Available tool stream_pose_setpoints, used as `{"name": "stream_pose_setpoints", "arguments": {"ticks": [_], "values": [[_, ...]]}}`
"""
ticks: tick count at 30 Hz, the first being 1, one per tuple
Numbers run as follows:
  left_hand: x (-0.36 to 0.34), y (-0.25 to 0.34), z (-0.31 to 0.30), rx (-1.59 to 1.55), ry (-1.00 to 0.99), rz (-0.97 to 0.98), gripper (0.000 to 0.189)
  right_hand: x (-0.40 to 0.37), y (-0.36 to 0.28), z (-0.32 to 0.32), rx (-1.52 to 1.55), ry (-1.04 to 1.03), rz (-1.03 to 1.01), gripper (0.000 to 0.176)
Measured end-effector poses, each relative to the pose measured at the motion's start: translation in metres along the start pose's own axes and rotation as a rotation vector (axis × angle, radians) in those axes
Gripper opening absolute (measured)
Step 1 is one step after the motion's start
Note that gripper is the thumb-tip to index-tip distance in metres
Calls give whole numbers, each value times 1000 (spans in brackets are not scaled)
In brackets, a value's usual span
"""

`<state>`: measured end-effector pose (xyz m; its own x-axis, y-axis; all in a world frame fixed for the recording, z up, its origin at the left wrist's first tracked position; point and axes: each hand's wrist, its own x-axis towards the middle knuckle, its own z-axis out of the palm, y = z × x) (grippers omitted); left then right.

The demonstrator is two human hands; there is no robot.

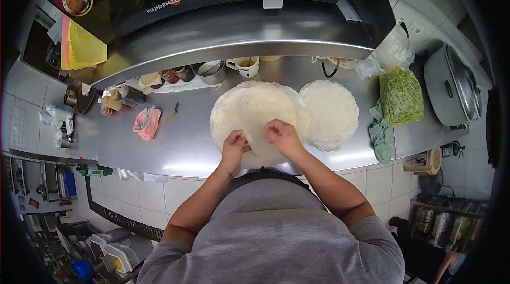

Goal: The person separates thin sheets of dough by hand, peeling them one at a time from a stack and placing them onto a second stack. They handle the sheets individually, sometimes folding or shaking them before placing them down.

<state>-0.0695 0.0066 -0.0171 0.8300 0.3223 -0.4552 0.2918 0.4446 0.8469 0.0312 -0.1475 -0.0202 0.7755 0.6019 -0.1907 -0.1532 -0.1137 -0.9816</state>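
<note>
A stack of thin, pale round wrappers [226,108] lies on the steel counter in front of me. The top wrapper [265,106] is partly lifted, and its loose flap hangs toward my body. My right hand [284,138], slightly blurred, pinches this flap on its right side. On the left side, my left hand [234,148] has its fingers curled together at the flap's edge; the wrapper partly hides the fingertips. A second pile of round wrappers [329,115] sits just right of the first, its left edge touching or overlapped by it.
Behind the stack stand a mug [246,66] and a metal pot [211,71]. A pink cloth [147,123] lies left. A bag of shredded greens [402,96], a green cloth [380,134] and a large lidded cooker [451,87] are right. A steel shelf [234,50] overhangs the back.
</note>
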Motion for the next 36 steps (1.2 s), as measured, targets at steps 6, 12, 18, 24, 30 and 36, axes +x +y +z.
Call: {"name": "stream_pose_setpoints", "arguments": {"ticks": [6,12,18,24,30,36], "values": [[-7,15,-4,-123,214,-113,25,25,45,-95,-700,614,-273,33],[15,-8,-20,542,-25,171,65,27,43,-115,-558,369,176,40],[29,-7,-41,734,116,459,65,-19,13,-84,167,476,363,21],[-6,24,10,1188,245,750,59,-55,41,-72,604,226,510,10],[-6,17,52,1019,-387,704,54,-51,5,-52,486,210,308,8],[3,9,61,908,-415,529,53,-47,3,-42,425,185,195,8]]}}
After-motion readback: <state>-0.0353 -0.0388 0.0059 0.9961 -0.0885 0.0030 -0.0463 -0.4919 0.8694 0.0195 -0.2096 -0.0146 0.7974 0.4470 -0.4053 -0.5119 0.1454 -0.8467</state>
